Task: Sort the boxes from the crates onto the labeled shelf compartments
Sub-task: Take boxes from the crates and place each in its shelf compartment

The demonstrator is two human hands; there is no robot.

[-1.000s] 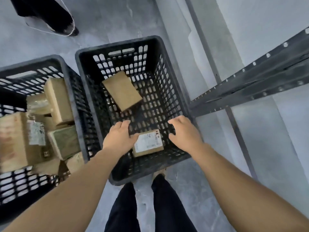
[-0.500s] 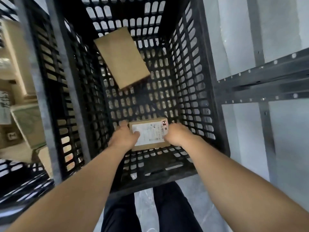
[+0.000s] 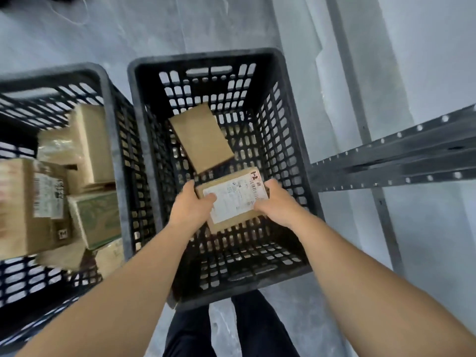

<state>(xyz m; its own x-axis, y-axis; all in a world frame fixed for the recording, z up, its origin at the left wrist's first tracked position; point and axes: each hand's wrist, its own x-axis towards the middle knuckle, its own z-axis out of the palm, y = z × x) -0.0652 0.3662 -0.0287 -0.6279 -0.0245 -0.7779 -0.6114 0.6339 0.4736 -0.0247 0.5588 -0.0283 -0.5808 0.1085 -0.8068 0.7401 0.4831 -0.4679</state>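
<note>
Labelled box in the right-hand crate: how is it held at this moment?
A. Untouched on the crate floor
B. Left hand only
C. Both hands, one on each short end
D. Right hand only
C: the left hand grips one end of the labelled box and the right hand the other, above the floor of the black crate, while a plain cardboard box lies untouched behind it.

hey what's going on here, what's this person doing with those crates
A person is sorting boxes out of two black crates. Both hands, left hand and right hand, grip a small labeled box over the right crate. One plain cardboard box remains inside that crate. The left crate is full of boxes. A metal shelf stands to the right.
</note>
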